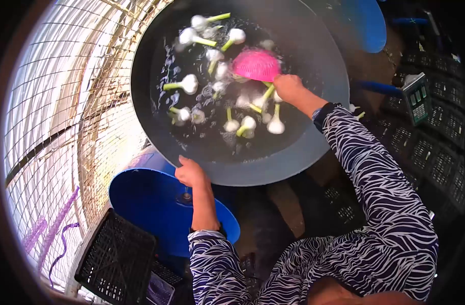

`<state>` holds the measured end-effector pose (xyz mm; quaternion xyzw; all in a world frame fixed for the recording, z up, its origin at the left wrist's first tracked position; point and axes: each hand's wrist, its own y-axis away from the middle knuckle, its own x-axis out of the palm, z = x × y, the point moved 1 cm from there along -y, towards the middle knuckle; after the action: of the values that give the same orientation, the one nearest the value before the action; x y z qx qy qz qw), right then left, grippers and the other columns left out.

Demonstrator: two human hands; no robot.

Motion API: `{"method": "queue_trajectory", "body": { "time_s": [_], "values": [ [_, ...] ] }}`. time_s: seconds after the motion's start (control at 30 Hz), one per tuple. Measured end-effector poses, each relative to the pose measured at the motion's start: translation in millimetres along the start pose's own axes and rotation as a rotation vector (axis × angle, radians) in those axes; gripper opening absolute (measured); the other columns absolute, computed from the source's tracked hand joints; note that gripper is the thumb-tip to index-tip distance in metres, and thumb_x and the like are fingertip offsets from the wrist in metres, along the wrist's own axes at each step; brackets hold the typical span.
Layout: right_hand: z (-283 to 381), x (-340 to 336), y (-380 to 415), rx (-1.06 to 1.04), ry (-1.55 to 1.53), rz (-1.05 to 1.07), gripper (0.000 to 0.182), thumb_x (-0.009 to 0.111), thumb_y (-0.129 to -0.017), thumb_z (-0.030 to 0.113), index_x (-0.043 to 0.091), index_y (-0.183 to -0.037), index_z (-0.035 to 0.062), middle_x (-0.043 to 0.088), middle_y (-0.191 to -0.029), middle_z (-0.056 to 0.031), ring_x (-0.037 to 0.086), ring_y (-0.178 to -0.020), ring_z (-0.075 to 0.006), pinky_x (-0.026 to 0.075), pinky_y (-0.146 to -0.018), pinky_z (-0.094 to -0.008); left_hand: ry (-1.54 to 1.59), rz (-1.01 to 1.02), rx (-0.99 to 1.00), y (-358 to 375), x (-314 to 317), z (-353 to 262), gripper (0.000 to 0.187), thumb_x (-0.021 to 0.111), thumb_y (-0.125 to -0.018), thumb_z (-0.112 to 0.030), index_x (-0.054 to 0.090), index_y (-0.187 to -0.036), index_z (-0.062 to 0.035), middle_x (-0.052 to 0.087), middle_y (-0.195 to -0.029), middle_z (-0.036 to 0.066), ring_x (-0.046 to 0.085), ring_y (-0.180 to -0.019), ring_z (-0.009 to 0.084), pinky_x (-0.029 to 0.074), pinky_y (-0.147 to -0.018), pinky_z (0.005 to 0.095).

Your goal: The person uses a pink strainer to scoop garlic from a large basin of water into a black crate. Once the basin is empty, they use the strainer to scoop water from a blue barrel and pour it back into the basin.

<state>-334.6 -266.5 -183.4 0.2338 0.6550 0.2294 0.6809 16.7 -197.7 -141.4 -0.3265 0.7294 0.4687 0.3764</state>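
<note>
Here my left hand (191,173) grips the near rim of the basin (314,61), fingers curled shut over the edge. The basin is wide, dark and round, with water in it, and garlic (190,83) floats all over that water, white bulbs with green stalks pointing every way. My right hand (288,87) reaches in from the right side and is closed on the handle end of the pink sieve (256,64), which sits bowl-down at the water's surface near the far middle, with bulbs just beside it and under my wrist. Both my sleeves carry a dark pattern with white wavy lines. Below the basin, under my left arm, stands a blue barrel (151,203), and a black crate (115,259) leans just beside it at the lower left. To my left runs a wire mesh wall (54,127) with bright light behind it. At the right a scale (416,97) rests on stacked dark crates
</note>
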Motion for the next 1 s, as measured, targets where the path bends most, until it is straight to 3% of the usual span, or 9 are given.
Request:
{"method": "queue_trajectory", "body": {
  "time_s": [0.13, 0.17, 0.27, 0.37, 0.5, 0.6, 0.7, 0.8, 1.0],
  "values": [
    [6, 59, -34, -0.010, -0.008, 0.054, 0.020, 0.049, -0.078, 0.009, 0.066, -0.089, 0.0039, 0.066, -0.091, -0.0163, 0.064, -0.088, -0.0342, 0.051, -0.075, -0.0435, 0.011, 0.037, 0.002, 5, -2, -2, 0.040, 0.054, -0.088, -0.029, 0.063, -0.091, 0.0105, 0.065, -0.086, 0.025, 0.063, -0.078, 0.0389, 0.048, -0.069, 0.0443],
    [5, 78, -43, -0.064, 0.030, 0.002, 0.020, 0.050, -0.082, 0.014, 0.066, -0.090, 0.0033, 0.066, -0.087, -0.0166, 0.066, -0.073, -0.0294, 0.052, -0.061, -0.0406, -0.011, 0.052, -0.004, 6, -3, -3, 0.041, 0.054, -0.089, -0.026, 0.061, -0.091, 0.0152, 0.066, -0.084, 0.020, 0.064, -0.068, 0.0289, 0.051, -0.060, 0.0378],
    [9, 120, -64, -0.067, -0.056, 0.080, 0.019, 0.051, -0.082, 0.014, 0.065, -0.089, 0.0033, 0.066, -0.085, -0.0159, 0.064, -0.069, -0.0268, 0.050, -0.058, -0.0384, 0.145, 0.074, 0.076, -1, 5, 14, 0.039, 0.053, -0.090, -0.023, 0.060, -0.090, 0.0156, 0.065, -0.081, 0.018, 0.061, -0.064, 0.0255, 0.050, -0.058, 0.0369],
    [24, 151, -70, -0.050, -0.193, 0.175, 0.017, 0.053, -0.082, 0.014, 0.064, -0.088, 0.0033, 0.066, -0.083, -0.0153, 0.061, -0.065, -0.0241, 0.048, -0.054, -0.0361, 0.165, 0.116, 0.029, 3, 2, 11, 0.032, 0.052, -0.089, -0.017, 0.059, -0.101, 0.0119, 0.064, -0.095, 0.024, 0.062, -0.082, 0.0373, 0.047, -0.072, 0.0415],
    [53, 183, -53, -0.053, -0.338, 0.400, 0.015, 0.054, -0.082, 0.014, 0.064, -0.086, 0.0033, 0.065, -0.080, -0.0145, 0.058, -0.059, -0.0206, 0.045, -0.050, -0.0331, 0.061, 0.086, -0.003, 8, -2, 3, 0.033, 0.052, -0.089, -0.016, 0.058, -0.102, 0.0130, 0.064, -0.096, 0.025, 0.062, -0.082, 0.0384, 0.047, -0.073, 0.0416],
    [76, 190, -35, -0.078, -0.509, 0.579, 0.013, 0.056, -0.083, 0.014, 0.063, -0.085, 0.0033, 0.065, -0.078, -0.0138, 0.056, -0.055, -0.0180, 0.043, -0.046, -0.0309, 0.105, 0.038, 0.072, 0, 7, 16, 0.042, 0.054, -0.091, -0.026, 0.059, -0.087, 0.0163, 0.065, -0.079, 0.019, 0.060, -0.061, 0.0278, 0.049, -0.056, 0.0394],
    [92, 181, -22, -0.006, -1.001, 0.716, 0.012, 0.057, -0.083, 0.014, 0.063, -0.084, 0.0033, 0.064, -0.076, -0.0132, 0.053, -0.051, -0.0153, 0.041, -0.043, -0.0287, 0.019, 0.050, 0.018, 4, 2, 8, 0.037, 0.053, -0.089, -0.022, 0.060, -0.099, 0.0126, 0.064, -0.092, 0.027, 0.062, -0.082, 0.0408, 0.048, -0.073, 0.0435],
    [111, 125, 8, 0.280, -1.582, 0.711, 0.012, 0.059, -0.084, 0.015, 0.060, -0.084, 0.0029, 0.062, -0.073, -0.0130, 0.046, -0.042, -0.0107, 0.035, -0.036, -0.0249, -0.033, 0.051, -0.033, 6, -2, 0, 0.040, 0.053, -0.089, -0.026, 0.061, -0.095, 0.0124, 0.064, -0.090, 0.027, 0.062, -0.081, 0.0408, 0.048, -0.072, 0.0447],
    [116, 67, 32, 0.403, -2.688, 0.513, 0.023, 0.057, -0.086, 0.012, 0.052, -0.105, -0.0003, 0.062, -0.078, -0.0085, 0.048, -0.048, -0.0077, 0.035, -0.042, -0.0205, 0.030, 0.067, -0.012, -2, 2, 7, 0.043, 0.053, -0.089, -0.029, 0.063, -0.091, 0.0125, 0.064, -0.086, 0.027, 0.063, -0.078, 0.0404, 0.049, -0.068, 0.0456]
  ]
}}
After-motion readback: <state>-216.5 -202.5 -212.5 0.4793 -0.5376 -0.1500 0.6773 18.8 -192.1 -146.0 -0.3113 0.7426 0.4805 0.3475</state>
